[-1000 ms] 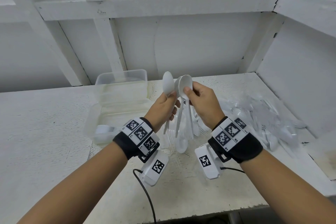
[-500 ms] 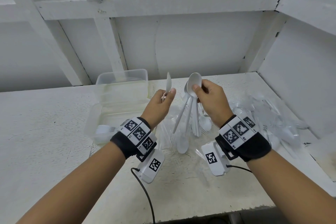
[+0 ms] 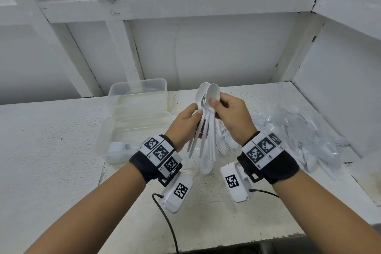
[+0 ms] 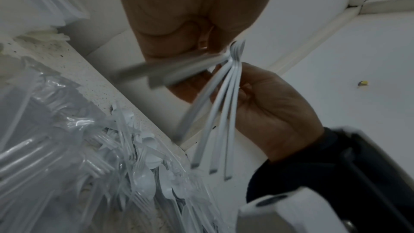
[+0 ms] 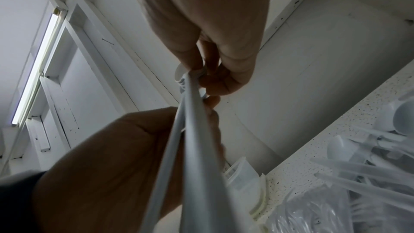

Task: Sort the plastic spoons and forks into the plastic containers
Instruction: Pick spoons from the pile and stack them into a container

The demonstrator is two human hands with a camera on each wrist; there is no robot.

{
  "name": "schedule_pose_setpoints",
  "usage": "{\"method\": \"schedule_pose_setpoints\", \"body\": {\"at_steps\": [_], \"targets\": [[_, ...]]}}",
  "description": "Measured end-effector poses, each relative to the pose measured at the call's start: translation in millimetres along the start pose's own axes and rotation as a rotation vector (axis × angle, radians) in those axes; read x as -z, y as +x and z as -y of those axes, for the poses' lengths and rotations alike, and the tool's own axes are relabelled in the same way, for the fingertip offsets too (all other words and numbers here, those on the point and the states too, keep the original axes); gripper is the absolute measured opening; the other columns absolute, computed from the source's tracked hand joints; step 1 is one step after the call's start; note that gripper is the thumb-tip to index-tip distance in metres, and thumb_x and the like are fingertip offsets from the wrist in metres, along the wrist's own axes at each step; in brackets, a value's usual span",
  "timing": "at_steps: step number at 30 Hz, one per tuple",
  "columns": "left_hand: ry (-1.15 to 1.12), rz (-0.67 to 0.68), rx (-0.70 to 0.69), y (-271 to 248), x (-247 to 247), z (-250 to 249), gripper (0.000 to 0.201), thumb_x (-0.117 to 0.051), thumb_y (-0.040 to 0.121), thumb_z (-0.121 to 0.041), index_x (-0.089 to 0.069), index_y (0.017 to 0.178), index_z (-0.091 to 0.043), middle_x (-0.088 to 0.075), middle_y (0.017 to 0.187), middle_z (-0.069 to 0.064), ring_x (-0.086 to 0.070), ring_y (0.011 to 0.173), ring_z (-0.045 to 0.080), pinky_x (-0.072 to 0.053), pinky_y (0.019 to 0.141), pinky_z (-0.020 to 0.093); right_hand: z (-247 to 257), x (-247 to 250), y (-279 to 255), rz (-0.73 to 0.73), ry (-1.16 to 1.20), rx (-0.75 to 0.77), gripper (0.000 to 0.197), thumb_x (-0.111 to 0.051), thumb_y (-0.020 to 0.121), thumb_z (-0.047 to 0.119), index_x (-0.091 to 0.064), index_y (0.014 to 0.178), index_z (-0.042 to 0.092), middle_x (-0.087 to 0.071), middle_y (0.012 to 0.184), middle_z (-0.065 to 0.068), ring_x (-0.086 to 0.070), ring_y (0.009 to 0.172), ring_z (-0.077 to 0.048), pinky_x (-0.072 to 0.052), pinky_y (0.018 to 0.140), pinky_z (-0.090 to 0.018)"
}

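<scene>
We see both hands raised above the middle of the white table [image 3: 51, 150], meeting on one bunch of white spoons [image 3: 206, 107]. The right hand [image 3: 231, 113] pinches the stacked bowls between thumb and curled fingers, bowls up, handles fanning down toward the table. The left hand [image 3: 183, 122] has its fingertips closed on the necks of the same bunch, just below the bowls.

The bunch hangs in open air, clear of the tabletop. To the left, near the back wall, stand the clear containers [image 3: 138, 97]; the nearer one holds a row of white forks [image 3: 121, 147] at its front end. Bare table lies between the containers and the left edge. To the right, a heap of loose cutlery [image 3: 299, 130] in clear wrapping fills the corner up to the side wall, and a few spoons lie directly under the handles. The near table edge runs below both wrists, with a black cable [image 3: 165, 218] hanging over it.

The left wrist view shows what the head view hides: the handles [image 4: 215, 130] splay apart, their squared ends free, and the right hand's palm side curls round them. The right wrist view looks up along the handles [image 5: 190, 130] to the pinch and shows a lit tube lamp [image 5: 38, 63] overhead, plus a container's rim [image 5: 244, 171] beside the heap.
</scene>
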State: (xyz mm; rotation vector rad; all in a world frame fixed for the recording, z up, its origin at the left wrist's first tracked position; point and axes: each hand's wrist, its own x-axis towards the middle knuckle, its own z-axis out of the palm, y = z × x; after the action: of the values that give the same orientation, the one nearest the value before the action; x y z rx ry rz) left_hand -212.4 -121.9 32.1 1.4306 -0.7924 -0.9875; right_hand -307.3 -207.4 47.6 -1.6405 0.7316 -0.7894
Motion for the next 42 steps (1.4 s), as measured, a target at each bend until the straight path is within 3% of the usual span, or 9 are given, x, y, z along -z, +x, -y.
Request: {"method": "schedule_pose_setpoints", "body": {"at_steps": [5,10,17,20,23,26,33,37,42], "targets": [[-0.172,0.062,0.073,-4.3,-2.6,-3.2,0.029,-0.028,0.102,-0.015,-0.056,0.1,-0.009,-0.067,0.085,0.012,-0.067,0.077,0.024,-0.057,0.073,0.036,-3.3,-3.2,3.3,-0.025,-0.071,0.021,0.018,-0.049,0.095,0.011,-0.061,0.096,-0.002,-0.061,0.085,-0.019,-0.055,0.072,-0.017,-0.05,0.059,-0.02],[-0.172,0.074,0.107,-8.6,-12.5,-3.3,0.026,-0.028,0.102,-0.029,-0.045,0.1,-0.009,-0.049,0.069,0.006,-0.053,0.052,0.018,-0.05,0.055,0.03,-8.3,-12.2,3.4,-0.039,-0.089,0.024,0.008,-0.047,0.096,0.015,-0.053,0.092,0.01,-0.053,0.08,0.0,-0.047,0.071,-0.008,-0.039,0.064,-0.01],[0.166,-0.022,-0.007,-9.4,-6.1,3.7,0.033,-0.033,0.101,-0.024,-0.056,0.109,-0.002,-0.045,0.066,-0.001,-0.039,0.052,0.011,-0.036,0.051,0.024,-2.1,-6.5,2.9,-0.086,-0.051,0.062,0.034,-0.029,0.1,0.021,-0.053,0.122,0.011,-0.055,0.118,-0.002,-0.048,0.101,-0.009,-0.04,0.086,-0.02],[0.222,0.02,0.001,-9.2,-5.9,4.4,0.026,-0.034,0.101,-0.02,-0.054,0.108,-0.004,-0.047,0.072,-0.002,-0.044,0.061,0.01,-0.041,0.057,0.024,2.3,-7.4,2.6,-0.074,-0.067,0.093,0.035,-0.028,0.102,0.025,-0.054,0.121,0.011,-0.057,0.103,0.006,-0.05,0.087,0.001,-0.04,0.074,-0.012],[0.055,0.151,0.083,-11.2,-0.5,3.1,0.017,-0.039,0.099,-0.01,-0.054,0.093,-0.013,-0.057,0.076,-0.001,-0.055,0.065,0.01,-0.05,0.06,0.023,2.5,-10.3,4.7,-0.015,-0.173,0.128,0.03,-0.035,0.1,0.019,-0.057,0.118,0.008,-0.055,0.094,0.013,-0.05,0.083,0.005,-0.041,0.076,-0.012],[-0.161,0.228,0.182,-16.3,11.3,2.3,0.013,-0.047,0.095,-0.006,-0.06,0.093,-0.006,-0.071,0.078,0.003,-0.068,0.069,0.011,-0.056,0.065,0.022,3.1,-10.7,4.8,0.14,-0.235,0.106,0.035,-0.032,0.101,0.021,-0.054,0.127,0.014,-0.058,0.118,0.006,-0.051,0.109,-0.003,-0.042,0.098,-0.026],[-0.457,-0.255,0.124,-12.6,47.9,6.4,0.009,-0.053,0.094,-0.012,-0.06,0.089,-0.012,-0.072,0.081,-0.001,-0.065,0.08,0.013,-0.048,0.087,0.029,1.6,-38.4,-10.3,0.241,-0.548,0.264,0.037,-0.053,0.093,0.029,-0.045,0.126,0.013,-0.052,0.116,-0.002,-0.052,0.103,-0.013,-0.043,0.085,-0.024],[-0.509,-0.285,0.083,-17.5,64.4,1.3,0.011,-0.051,0.095,-0.018,-0.059,0.088,-0.016,-0.067,0.079,-0.003,-0.064,0.07,0.007,-0.048,0.075,0.025,2.2,-70.2,-12.8,0.372,-0.666,0.311,0.038,-0.055,0.092,0.022,-0.041,0.126,0.011,-0.056,0.118,-0.01,-0.056,0.104,-0.024,-0.041,0.08,-0.026],[-0.35,-0.317,0.076,-28.5,92.7,-1.8,0.013,-0.051,0.095,-0.026,-0.062,0.091,-0.022,-0.069,0.091,-0.006,-0.062,0.092,0.011,-0.041,0.09,0.032,14.3,-99.0,-2.7,0.404,-0.639,0.309,0.033,-0.045,0.096,0.012,-0.046,0.129,0.01,-0.061,0.112,-0.012,-0.058,0.1,-0.026,-0.041,0.079,-0.028]]}}
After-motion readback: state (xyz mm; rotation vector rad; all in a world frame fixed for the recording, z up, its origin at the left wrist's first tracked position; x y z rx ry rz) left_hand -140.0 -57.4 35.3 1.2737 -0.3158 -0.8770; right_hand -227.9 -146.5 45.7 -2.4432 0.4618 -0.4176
